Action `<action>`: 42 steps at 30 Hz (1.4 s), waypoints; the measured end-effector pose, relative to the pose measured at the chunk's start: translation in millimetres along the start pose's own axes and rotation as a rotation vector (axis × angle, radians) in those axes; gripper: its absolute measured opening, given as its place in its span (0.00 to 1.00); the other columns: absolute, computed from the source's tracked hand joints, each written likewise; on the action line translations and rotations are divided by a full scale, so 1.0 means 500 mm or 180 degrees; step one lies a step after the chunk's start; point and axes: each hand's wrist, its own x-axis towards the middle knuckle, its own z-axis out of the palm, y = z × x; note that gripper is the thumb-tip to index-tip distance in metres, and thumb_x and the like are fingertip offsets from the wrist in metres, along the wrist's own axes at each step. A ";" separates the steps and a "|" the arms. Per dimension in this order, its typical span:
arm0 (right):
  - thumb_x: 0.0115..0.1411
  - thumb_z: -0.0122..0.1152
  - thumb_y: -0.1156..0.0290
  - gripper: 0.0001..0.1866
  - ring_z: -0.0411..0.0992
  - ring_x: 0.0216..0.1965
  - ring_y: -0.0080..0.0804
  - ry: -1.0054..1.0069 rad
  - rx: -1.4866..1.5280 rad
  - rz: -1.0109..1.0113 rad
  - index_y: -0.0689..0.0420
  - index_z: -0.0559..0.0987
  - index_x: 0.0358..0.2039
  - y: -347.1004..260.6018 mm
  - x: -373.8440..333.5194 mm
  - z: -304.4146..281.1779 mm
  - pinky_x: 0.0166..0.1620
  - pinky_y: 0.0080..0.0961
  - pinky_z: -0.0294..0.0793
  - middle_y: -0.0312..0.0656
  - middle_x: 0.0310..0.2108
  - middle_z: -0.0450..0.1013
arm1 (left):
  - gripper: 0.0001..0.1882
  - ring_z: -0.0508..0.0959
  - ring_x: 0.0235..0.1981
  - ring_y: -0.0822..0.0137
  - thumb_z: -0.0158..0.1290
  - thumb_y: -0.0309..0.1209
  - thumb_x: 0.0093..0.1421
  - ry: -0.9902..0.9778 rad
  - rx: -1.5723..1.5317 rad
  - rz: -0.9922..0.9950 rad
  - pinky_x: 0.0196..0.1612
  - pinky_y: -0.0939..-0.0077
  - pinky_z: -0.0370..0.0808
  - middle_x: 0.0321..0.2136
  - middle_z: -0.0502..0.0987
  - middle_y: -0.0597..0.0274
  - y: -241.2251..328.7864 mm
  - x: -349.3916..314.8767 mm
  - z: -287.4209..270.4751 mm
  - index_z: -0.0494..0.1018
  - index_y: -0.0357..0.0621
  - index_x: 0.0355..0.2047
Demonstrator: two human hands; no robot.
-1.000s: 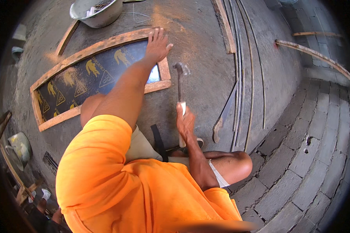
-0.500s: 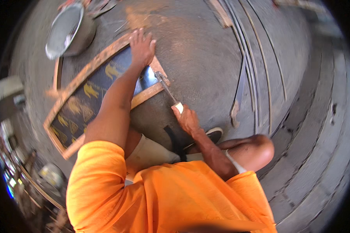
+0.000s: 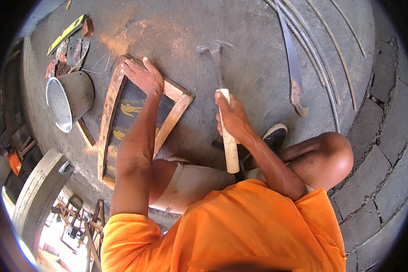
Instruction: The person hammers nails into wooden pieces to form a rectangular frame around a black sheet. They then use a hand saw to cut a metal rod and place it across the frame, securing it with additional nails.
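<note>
A wooden frame [image 3: 173, 119] backed by a black panel [image 3: 138, 105] with yellow printed figures lies on the floor, left of centre. My left hand [image 3: 145, 80] rests on its far corner, fingers stretched out over the wood. In my right hand [image 3: 235, 116] is a claw hammer [image 3: 217, 69], held by its pale handle with the fingers wrapped around it. The hammer's head points away from me, to the right of the frame and apart from it. My left forearm hides part of the panel and the near side of the frame.
At left, a grey metal bucket [image 3: 79, 92] lies tipped beside a wood strip [image 3: 85, 133]. Beyond are a crumpled bag [image 3: 72, 56], a yellow level [image 3: 67, 34] and sawdust [image 3: 122, 37]. A handsaw [image 3: 293, 63] and metal rods [image 3: 311, 34] lie right, near grey blocks [image 3: 365, 149].
The hammer's head has moved off the frame's corner, out to the right, and my right hand now holds the handle midway. My left hand stays on the frame. The view has shifted.
</note>
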 end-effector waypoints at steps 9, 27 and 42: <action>0.74 0.50 0.44 0.26 0.70 0.18 0.26 -0.0821 -0.1165 0.0649 0.59 0.70 0.45 0.004 0.018 -0.018 0.20 0.30 0.73 0.37 0.23 0.68 | 0.41 0.42 0.77 0.40 0.41 0.48 0.75 -0.0370 0.0314 -0.0423 0.78 0.49 0.39 0.76 0.42 0.35 0.013 0.002 -0.011 0.45 0.31 0.75; 0.76 0.48 0.49 0.23 0.69 0.16 0.28 -0.0881 -0.1185 0.0817 0.60 0.71 0.46 -0.034 -0.013 -0.008 0.20 0.33 0.72 0.37 0.21 0.68 | 0.41 0.42 0.78 0.39 0.47 0.46 0.72 -0.0222 0.0231 -0.0393 0.77 0.46 0.41 0.76 0.45 0.33 0.012 0.001 -0.006 0.48 0.31 0.75; 0.65 0.64 0.66 0.23 0.80 0.42 0.49 0.1889 -0.3058 -0.2451 0.68 0.76 0.56 0.125 0.164 -0.051 0.49 0.42 0.78 0.56 0.43 0.81 | 0.56 0.48 0.76 0.37 0.45 0.71 0.64 -0.2410 -0.0373 -0.0288 0.73 0.32 0.46 0.75 0.50 0.35 -0.047 0.118 -0.144 0.53 0.33 0.74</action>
